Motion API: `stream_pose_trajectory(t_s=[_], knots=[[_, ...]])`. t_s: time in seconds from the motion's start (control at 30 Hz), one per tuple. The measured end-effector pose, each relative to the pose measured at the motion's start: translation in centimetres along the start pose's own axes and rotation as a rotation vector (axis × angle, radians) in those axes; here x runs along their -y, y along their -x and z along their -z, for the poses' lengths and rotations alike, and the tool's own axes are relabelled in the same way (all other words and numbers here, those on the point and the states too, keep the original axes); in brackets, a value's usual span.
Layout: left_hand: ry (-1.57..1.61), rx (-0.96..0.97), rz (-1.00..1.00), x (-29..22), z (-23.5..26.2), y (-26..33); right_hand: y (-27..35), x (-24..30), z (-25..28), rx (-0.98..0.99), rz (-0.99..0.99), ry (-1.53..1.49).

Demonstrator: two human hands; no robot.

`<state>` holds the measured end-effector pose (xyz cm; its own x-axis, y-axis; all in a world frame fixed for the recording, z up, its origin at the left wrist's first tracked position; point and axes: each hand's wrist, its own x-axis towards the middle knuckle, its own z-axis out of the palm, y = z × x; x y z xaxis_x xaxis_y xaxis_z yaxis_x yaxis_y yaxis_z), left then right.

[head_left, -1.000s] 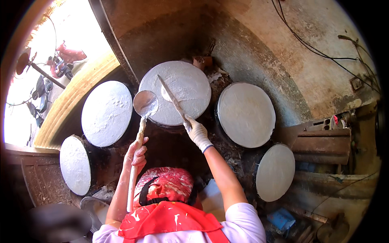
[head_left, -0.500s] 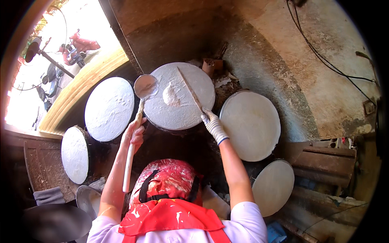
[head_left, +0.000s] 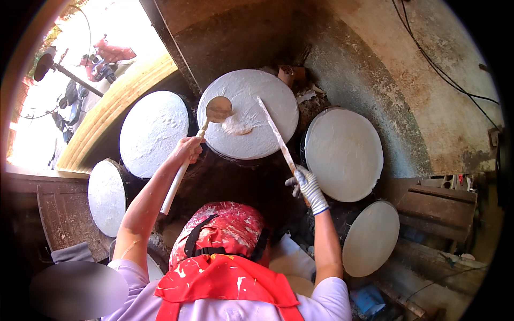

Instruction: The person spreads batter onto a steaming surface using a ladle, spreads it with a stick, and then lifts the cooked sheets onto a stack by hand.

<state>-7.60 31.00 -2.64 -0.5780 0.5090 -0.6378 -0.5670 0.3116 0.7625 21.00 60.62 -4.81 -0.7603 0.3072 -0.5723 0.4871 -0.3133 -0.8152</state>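
We find the left grip (head_left: 189, 148) closed around a ladle (head_left: 219, 109), its bowl over the middle white top (head_left: 243, 88), beside a pale patch (head_left: 235, 128). The right grip (head_left: 309, 189), gloved, holds a long stick (head_left: 281, 140), its tip over the same top. We count four more round tops (head_left: 344, 155), two per side.

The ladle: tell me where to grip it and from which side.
Grip the long pale ladle handle, probably on the free stretch below the left hand, coming from the near side. That stretch is straight, slim and exposed, and slants back toward the near side, while the round bowl at the far end is over the middle white surface.
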Motion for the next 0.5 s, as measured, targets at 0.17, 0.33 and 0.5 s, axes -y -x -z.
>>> stream_pose_trajectory(t_s=[0.17,0.33,0.5], knots=[[0.089,0.061,0.052,1.5,-1.3,2.4,1.8,-6.3,-11.3,-0.014,-0.103,-0.127],[0.591,0.051,0.285,2.5,-4.8,4.3,-0.2,-7.5,-20.3,-0.143,0.169,-0.170],[1.478,0.621,0.539,-1.5,-3.0,5.2,3.6,-9.7,-25.9,-0.532,0.795,0.737]])
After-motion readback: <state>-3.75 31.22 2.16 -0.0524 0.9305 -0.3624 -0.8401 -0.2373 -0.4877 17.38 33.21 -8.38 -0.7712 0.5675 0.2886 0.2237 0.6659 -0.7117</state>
